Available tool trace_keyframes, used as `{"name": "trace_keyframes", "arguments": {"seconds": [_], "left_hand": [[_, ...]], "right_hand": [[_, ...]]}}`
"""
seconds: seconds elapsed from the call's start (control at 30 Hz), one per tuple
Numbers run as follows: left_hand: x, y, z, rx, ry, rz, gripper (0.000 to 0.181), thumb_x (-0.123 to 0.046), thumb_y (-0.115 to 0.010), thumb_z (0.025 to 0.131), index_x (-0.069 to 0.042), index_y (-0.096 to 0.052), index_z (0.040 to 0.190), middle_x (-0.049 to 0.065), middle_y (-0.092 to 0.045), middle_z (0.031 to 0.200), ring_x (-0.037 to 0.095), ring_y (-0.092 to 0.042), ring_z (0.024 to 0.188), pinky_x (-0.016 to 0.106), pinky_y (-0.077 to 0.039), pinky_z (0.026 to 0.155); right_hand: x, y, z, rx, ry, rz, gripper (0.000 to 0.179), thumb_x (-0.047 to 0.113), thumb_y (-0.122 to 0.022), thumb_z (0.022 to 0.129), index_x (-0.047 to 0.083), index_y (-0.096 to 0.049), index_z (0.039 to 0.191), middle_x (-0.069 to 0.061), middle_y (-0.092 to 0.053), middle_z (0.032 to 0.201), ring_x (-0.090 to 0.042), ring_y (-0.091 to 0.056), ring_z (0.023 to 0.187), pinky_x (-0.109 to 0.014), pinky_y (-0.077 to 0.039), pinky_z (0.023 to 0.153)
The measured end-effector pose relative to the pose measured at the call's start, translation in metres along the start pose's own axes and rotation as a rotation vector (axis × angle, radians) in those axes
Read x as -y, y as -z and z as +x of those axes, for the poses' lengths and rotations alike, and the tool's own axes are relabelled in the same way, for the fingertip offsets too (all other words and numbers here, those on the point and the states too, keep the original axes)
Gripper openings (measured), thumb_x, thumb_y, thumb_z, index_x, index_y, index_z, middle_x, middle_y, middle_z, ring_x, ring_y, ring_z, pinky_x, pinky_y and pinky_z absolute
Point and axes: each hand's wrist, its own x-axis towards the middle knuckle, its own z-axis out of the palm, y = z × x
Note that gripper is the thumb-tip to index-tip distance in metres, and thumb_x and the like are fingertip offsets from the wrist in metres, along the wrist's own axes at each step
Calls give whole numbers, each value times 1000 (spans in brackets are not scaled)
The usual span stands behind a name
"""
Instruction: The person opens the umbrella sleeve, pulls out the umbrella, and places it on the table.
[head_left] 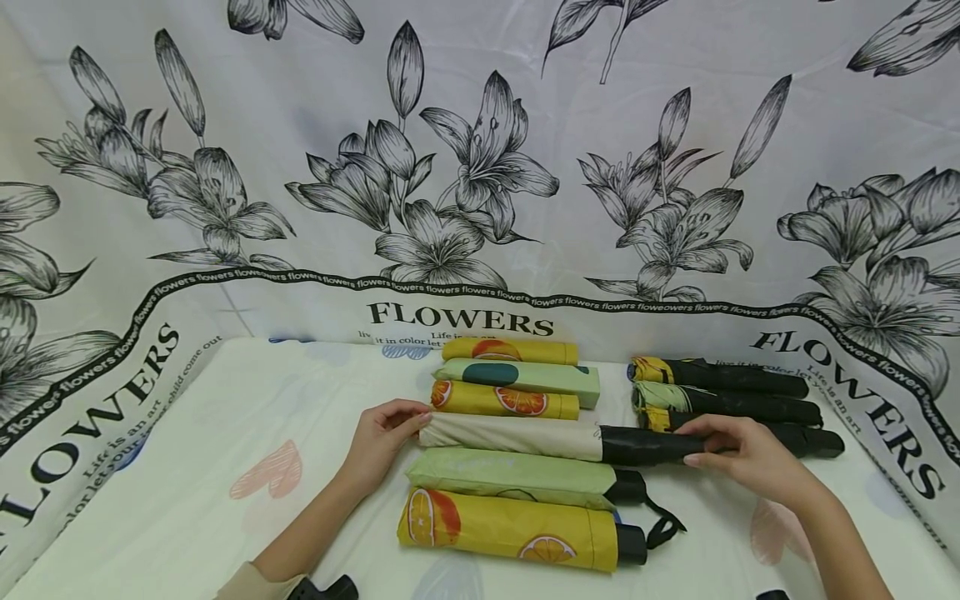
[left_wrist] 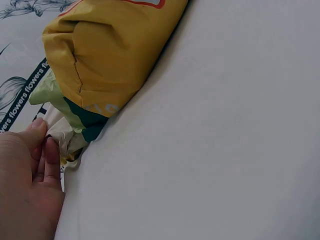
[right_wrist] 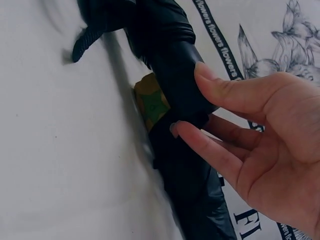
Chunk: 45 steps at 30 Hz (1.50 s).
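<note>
A folded umbrella in a cream sleeve (head_left: 510,436) lies crosswise between both hands, its black end (head_left: 648,446) showing at the right. My left hand (head_left: 386,442) pinches the left tip of the cream fabric (left_wrist: 62,135) between thumb and fingers. At the other end, my right hand (head_left: 738,450) grips the black end with thumb and fingers, seen close in the right wrist view. Just in front lie a light green umbrella (head_left: 513,477) and a yellow one with orange slices (head_left: 510,529), each with a black handle.
Behind the cream sleeve lie a yellow orange-print sleeve (head_left: 551,406), a green sleeve (head_left: 555,377) and another yellow one (head_left: 551,352). Several black folded umbrellas (head_left: 757,407) with yellow or green ends lie at the right. A flower-printed cloth (head_left: 570,208) hangs behind the white table cover (head_left: 187,483).
</note>
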Motion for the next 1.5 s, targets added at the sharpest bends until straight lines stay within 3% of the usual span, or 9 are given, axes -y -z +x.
{"name": "trace_keyframes", "arguments": {"seconds": [0.2,0.4,0.67,0.83,1.03,1.37,1.5], "left_hand": [[-1,-1,0,-12,39,5,17,0,-72,98,14,-74,109,-8,-75,88,5,-62,72,18,-54,67],[-2,-1,0,-14,37,4,17,0,-72,98,14,-74,108,-8,-75,87,5,-63,72,18,-54,67],[-1,-1,1,-9,44,-12,17,2,-72,97,16,-73,108,-8,-74,87,5,-62,72,18,-54,66],[0,-1,1,-10,53,-1,16,2,-72,97,15,-73,107,-8,-74,87,5,-62,72,18,-54,67],[-1,0,0,-5,41,4,17,1,-72,97,15,-73,107,-8,-74,87,5,-62,72,18,-54,67],[-2,0,0,2,44,1,18,1,-72,98,16,-72,108,-9,-74,88,5,-62,72,18,-54,67],[0,0,1,3,58,-4,17,2,-71,98,15,-73,108,-9,-74,88,5,-61,72,18,-54,67]], "right_hand": [[-5,3,-2,-1,21,3,33,8,-82,91,0,-72,121,-5,-70,109,-5,-62,76,-26,-52,63],[-12,9,-5,-10,55,17,31,8,-83,90,0,-72,119,9,-69,103,-7,-64,75,-26,-53,63],[-22,19,-8,40,25,16,33,11,-81,92,-1,-71,121,7,-66,110,-8,-63,77,-27,-54,66],[-30,26,-13,41,43,22,30,5,-78,94,-4,-69,121,13,-67,102,-10,-63,73,-27,-53,64],[-39,32,-18,87,41,74,30,1,-73,96,-11,-65,123,11,-69,96,-14,-66,71,-28,-56,64],[-46,37,-19,138,-15,107,31,3,-73,98,-12,-64,123,3,-66,108,-13,-71,77,-32,-61,66],[-50,42,-23,152,-20,98,30,3,-72,98,-13,-64,122,12,-65,108,-11,-69,77,-32,-61,66]]}}
